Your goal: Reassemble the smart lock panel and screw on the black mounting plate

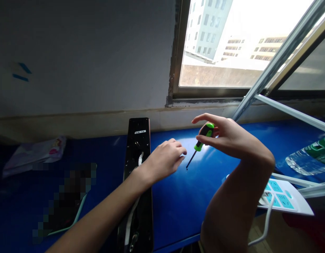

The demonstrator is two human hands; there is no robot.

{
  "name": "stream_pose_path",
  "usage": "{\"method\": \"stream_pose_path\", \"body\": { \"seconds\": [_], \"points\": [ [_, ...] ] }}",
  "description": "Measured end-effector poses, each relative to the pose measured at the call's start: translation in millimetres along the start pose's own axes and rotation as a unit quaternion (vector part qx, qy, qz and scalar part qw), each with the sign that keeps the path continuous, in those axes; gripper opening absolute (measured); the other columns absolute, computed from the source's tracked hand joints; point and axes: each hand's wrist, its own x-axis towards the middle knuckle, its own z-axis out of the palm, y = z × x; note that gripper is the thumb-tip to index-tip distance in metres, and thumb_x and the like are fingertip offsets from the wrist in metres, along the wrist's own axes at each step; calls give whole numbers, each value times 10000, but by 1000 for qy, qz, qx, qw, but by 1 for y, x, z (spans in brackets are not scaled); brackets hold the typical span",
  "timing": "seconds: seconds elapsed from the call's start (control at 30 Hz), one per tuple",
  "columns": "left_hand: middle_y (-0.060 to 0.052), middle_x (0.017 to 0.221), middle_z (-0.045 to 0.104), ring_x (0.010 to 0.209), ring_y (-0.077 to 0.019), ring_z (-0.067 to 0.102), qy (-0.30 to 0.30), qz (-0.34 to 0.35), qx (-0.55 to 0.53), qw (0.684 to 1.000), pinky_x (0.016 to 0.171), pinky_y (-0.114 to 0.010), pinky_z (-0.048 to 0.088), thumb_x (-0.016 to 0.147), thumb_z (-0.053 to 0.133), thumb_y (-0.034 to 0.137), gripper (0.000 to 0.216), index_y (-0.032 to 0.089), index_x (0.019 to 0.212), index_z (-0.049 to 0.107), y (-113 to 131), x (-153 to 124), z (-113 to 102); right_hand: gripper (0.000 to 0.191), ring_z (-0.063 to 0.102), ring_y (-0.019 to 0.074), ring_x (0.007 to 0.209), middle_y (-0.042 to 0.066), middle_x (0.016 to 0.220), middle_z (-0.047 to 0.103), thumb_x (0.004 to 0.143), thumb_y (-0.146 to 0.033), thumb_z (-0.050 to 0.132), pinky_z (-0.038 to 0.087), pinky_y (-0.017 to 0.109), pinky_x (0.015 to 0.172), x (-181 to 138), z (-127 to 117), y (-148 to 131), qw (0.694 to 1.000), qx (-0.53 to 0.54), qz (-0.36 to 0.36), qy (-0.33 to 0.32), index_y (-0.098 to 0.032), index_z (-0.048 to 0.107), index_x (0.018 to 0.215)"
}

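Observation:
My right hand (220,135) grips a screwdriver (204,136) by its black and green handle, the shaft slanting down to the left. A tiny dark piece, perhaps a screw, sits at its tip. My left hand (169,156) is just left of that tip, fingers loosely bent, with a small gap between thumb and forefinger and nothing visible in it. Under my left wrist lies a long black panel (138,124) with a white label, a brass-coloured post and a white cable or strap (129,225). My left forearm hides its middle.
The panel lies on a blue tabletop (175,211) against the wall. To the right are a metal frame (291,112), a water bottle (307,160) and a white power strip (296,196) with a plugged-in cable. At left lie a plastic packet (36,156) and a blurred-out dark object (67,200).

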Motion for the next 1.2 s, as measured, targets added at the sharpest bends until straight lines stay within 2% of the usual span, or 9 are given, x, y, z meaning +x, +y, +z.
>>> {"method": "stream_pose_path", "body": {
  "seconds": [0.13, 0.27, 0.33, 0.43, 0.63, 0.73, 0.83, 1.0, 1.2],
  "points": [
    [-94, 1144, 752, 1155, -253, 674, 173, 64, -25, 983, 1016, -392, 580, 1051, 578, 188, 185, 181, 1120, 749, -22, -41, -12, 350, 762, 175, 714, -9, 811, 803, 916, -348, 731, 590, 253, 629, 5, 10, -18, 996, 5, -85, 10, -256, 684, 1251],
    [-100, 1308, 664, 1239, -261, 629, 345, -10, 17, 938, 1044, -426, 570, 1025, 587, 152, 206, 222, 1149, 737, -52, -84, -4, 349, 785, 195, 787, 9, 888, 803, 931, -371, 753, 628, 295, 701, 10, 22, -38, 984, -14, -167, 60, -243, 703, 1252],
    [-108, 1365, 622, 1257, -281, 604, 384, -58, 29, 921, 1059, -470, 557, 1009, 610, 171, 224, 236, 1190, 724, -64, -101, 3, 356, 789, 194, 812, 21, 951, 809, 933, -363, 767, 641, 303, 728, 13, 30, -49, 975, -24, -201, 87, -234, 710, 1260],
    [-115, 1471, 556, 1360, -320, 546, 374, -88, -1, 923, 1122, -539, 518, 997, 620, 219, 268, 257, 1248, 707, -73, -115, 14, 347, 790, 185, 828, 40, 1009, 810, 944, -341, 769, 652, 296, 745, 17, 42, -63, 964, -29, -242, 109, -209, 713, 1259],
    [-92, 1681, 377, 1552, -360, 384, 323, -102, -110, 935, 1269, -633, 362, 1006, 592, 288, 310, 286, 1295, 703, -74, -126, 31, 286, 780, 157, 760, 32, 917, 814, 945, -232, 752, 635, 246, 691, 18, 58, -84, 942, -68, -308, 118, -170, 712, 1221],
    [-67, 1776, 232, 1632, -396, 244, 282, -110, -132, 944, 1307, -663, 269, 1001, 585, 301, 358, 299, 1337, 709, -74, -132, 37, 268, 784, 151, 747, 28, 905, 816, 949, -211, 744, 640, 235, 682, 16, 61, -89, 940, -85, -315, 101, -171, 706, 1211],
    [-56, 1824, 105, 1661, -429, 154, 239, -119, -135, 954, 1305, -681, 247, 997, 586, 308, 416, 307, 1398, 698, -71, -136, 42, 237, 779, 151, 721, 18, 890, 815, 954, -207, 733, 646, 247, 677, 17, 64, -92, 941, -98, -309, 97, -193, 708, 1189],
    [-59, 1838, 33, 1666, -450, 125, 218, -123, -148, 957, 1298, -686, 246, 972, 621, 289, 485, 301, 1455, 672, -65, -136, 45, 236, 771, 147, 723, 8, 878, 804, 950, -220, 742, 632, 241, 666, 19, 68, -93, 942, -110, -295, 117, -207, 706, 1183],
    [-52, 1838, 40, 1673, -428, 125, 223, -119, -143, 957, 1319, -641, 243, 948, 627, 289, 501, 280, 1446, 680, -63, -134, 46, 132, 729, 133, 699, 24, 836, 783, 943, -282, 778, 553, 215, 585, 18, 71, -95, 935, -126, -297, 146, -183, 695, 970]
  ]
}}
